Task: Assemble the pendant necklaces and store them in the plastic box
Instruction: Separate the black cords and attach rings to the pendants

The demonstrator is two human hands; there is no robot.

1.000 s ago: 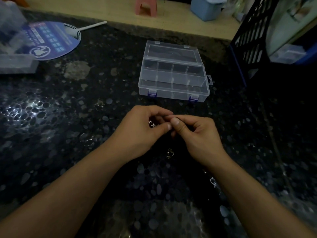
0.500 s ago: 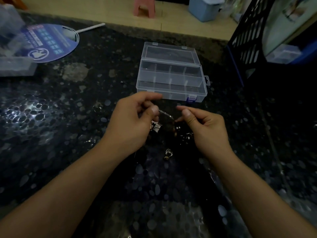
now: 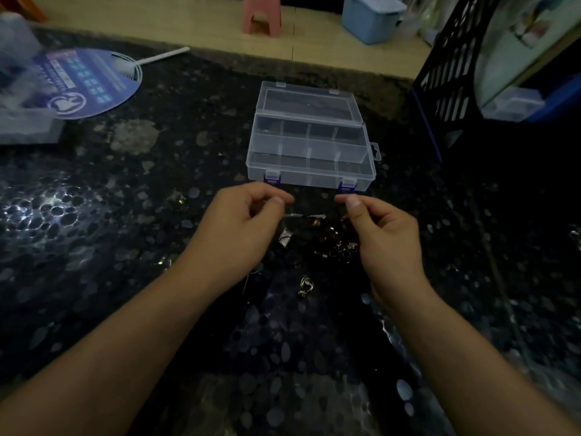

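My left hand and my right hand hover just in front of the clear plastic box, each pinching an end of a thin necklace cord stretched between them. A small silver pendant hangs from the cord near my left hand. The cord itself is dark and barely visible. The box stands open with its lid tipped back, showing several empty compartments. A loose pile of metal pendants and rings lies on the table between my hands, and one more pendant lies nearer to me.
The table is dark speckled stone. A round blue hand fan and a blurred clear container sit at the far left. A black plastic crate stands at the right. A pink stool and blue bin are on the floor beyond.
My hands have drawn apart and moved up toward the box, pulling the cord taut between them. The silver pendant now hangs free below the cord.
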